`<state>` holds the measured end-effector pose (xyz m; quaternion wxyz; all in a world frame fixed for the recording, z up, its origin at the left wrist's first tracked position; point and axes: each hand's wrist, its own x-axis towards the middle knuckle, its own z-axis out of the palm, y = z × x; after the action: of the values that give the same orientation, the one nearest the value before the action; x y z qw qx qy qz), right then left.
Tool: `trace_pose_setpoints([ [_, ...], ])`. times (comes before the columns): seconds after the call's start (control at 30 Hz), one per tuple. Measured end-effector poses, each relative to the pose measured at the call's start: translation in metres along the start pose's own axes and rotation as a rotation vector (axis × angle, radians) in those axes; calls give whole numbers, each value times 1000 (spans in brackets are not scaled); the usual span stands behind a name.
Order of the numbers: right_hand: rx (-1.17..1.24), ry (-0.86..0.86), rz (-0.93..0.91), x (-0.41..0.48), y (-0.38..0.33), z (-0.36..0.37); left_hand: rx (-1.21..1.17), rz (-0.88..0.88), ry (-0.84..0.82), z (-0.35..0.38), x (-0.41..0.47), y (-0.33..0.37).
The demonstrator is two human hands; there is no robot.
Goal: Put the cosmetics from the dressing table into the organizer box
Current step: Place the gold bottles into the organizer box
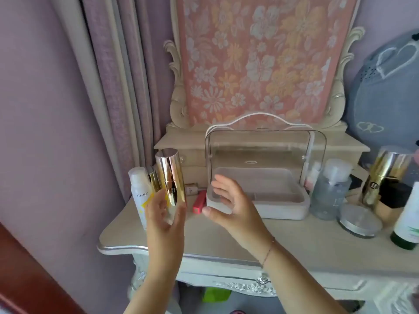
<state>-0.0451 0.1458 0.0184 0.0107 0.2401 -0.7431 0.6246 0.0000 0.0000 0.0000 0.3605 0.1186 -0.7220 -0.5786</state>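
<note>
dressing table stock, one bottle in hand

- left hand [164,214]: fingers and thumb wrapped round the lower half of a gold bottle [171,177], which stands upright in the grip at the left end of the dressing table [226,236], outside the box.
- right hand [229,200]: fingers straight and loosely spread, thumb out, holding nothing; it sits in front of the near left corner of the organizer box [283,207]; whether it touches the box cannot be told. thin bracelet [268,250] on the wrist.
- organizer box: white base at the middle of the table, clear lid [265,143] raised upright behind it, white handle on top. nothing plainly visible inside.
- left of the box: white spray can [139,193] with yellow print, upright; second gold bottle [154,180] just behind the held one, mostly hidden; red lipstick [199,201] lying just beside the box's left wall; a small pale item [191,189] behind it, too blurred to name.
- right of the box: clear bottle [331,191] with white cap, just beside the box; round jar [360,220] with silver lid in front of it; tall gold bottle [383,175] further right; green and white bottle [408,218] at the frame edge.
- behind: floral cloth [260,53] over the mirror frame; curtain [108,87] at left; grey cushion [385,87] at right.
</note>
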Motion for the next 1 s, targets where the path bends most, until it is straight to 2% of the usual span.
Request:
trace_pose_setpoints([
  [0.13,-58,-84,62,35,5,34,-19,-119,-89,1,-4,-15],
  [0.27,-49,-86,69,63,15,53,-35,-133,-177,0,-2,-29],
  [0.47,-52,-126,79,75,16,65,-29,-53,-222,7,7,-30],
  [0.63,-92,-64,71,62,16,61,-35,-49,-217,10,1,-34],
  [1.0,-74,65,-30,11,-3,-3,-40,142,-310,28,-38,-10],
])
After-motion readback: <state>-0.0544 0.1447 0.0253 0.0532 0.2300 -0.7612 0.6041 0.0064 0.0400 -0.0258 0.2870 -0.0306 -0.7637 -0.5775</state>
